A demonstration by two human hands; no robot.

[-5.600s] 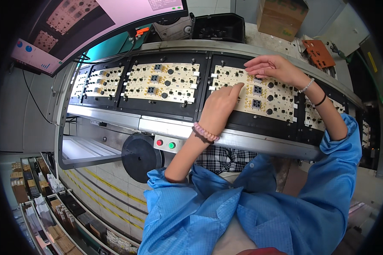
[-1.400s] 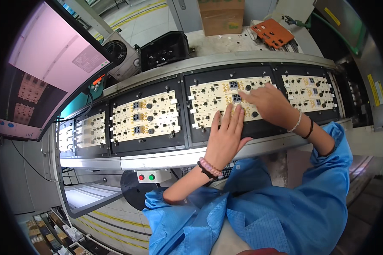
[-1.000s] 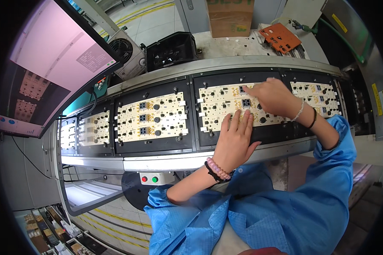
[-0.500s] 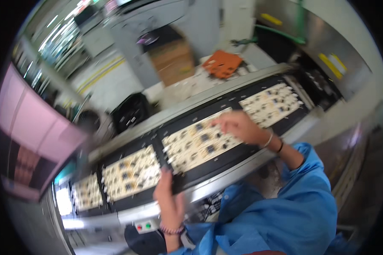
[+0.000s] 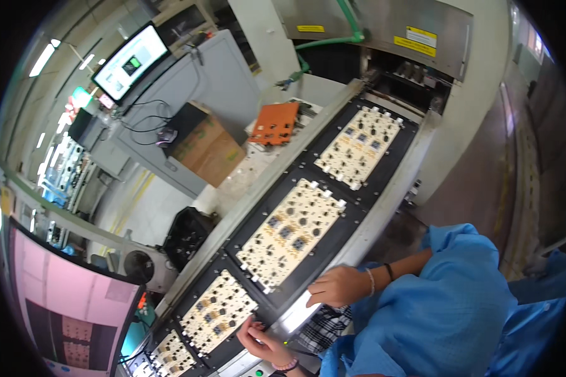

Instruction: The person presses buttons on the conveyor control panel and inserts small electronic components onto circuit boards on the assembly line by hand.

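My left hand (image 5: 262, 345) is by the near corner of a cream circuit board (image 5: 217, 312) in a black carrier. Its fingers are loosely bent and apart, and nothing shows in them. To the right, my right hand (image 5: 340, 286) rests at the conveyor's near metal rail (image 5: 294, 316), fingers reaching left over the edge and seemingly holding nothing. Just beyond it lies a larger circuit board (image 5: 290, 234) with dark square chips and white connectors. Another populated board (image 5: 360, 147) sits farther up the line, and a smaller one (image 5: 172, 355) at the lower left.
The conveyor runs toward a machine opening (image 5: 409, 88) at the far right. Behind it are a cardboard box (image 5: 210, 147), an orange plate (image 5: 274, 123) and a black bin (image 5: 188, 235). A pink-lit monitor (image 5: 75, 283) stands at left; a lit computer screen (image 5: 131, 61) is farther back.
My view has turned and steadied. My right hand has come off the large board back to the near rail. My left hand remains by the conveyor's near side, its fingers more bent.
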